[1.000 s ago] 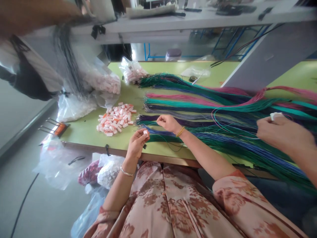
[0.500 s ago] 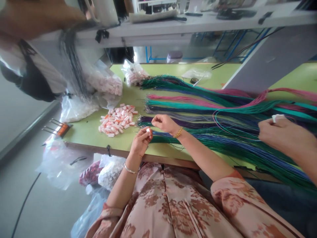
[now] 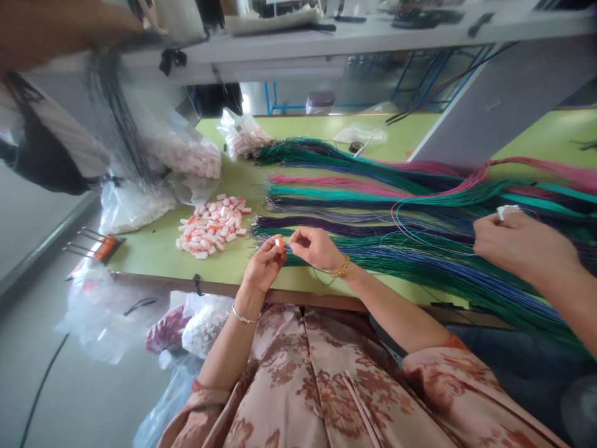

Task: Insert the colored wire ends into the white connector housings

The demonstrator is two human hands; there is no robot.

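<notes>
My left hand (image 3: 263, 266) pinches a small orange-and-white connector housing (image 3: 280, 244) above the front edge of the table. Right beside it, my right hand (image 3: 319, 250) is closed in a pinch, its fingertips close to the housing's right side. A thin dark wire (image 3: 321, 277) loops out below that hand; the part between the fingers is barely visible. Left of my hands lies a heap of orange-and-white connector housings (image 3: 212, 227). Bundles of coloured wires (image 3: 373, 249) stretch off to the right, their metal-tipped ends near my hands.
At the right, another person's hand (image 3: 517, 239) holds a white piece over the wires. Plastic bags (image 3: 135, 205) stand at the left, near a pronged orange holder (image 3: 105, 247). A raised shelf (image 3: 280, 65) spans the back, with a slanted panel (image 3: 466, 112) below it.
My right hand has come down and closer to the connector housing, which now shows more orange in my left hand. The whole view has shifted slightly.
</notes>
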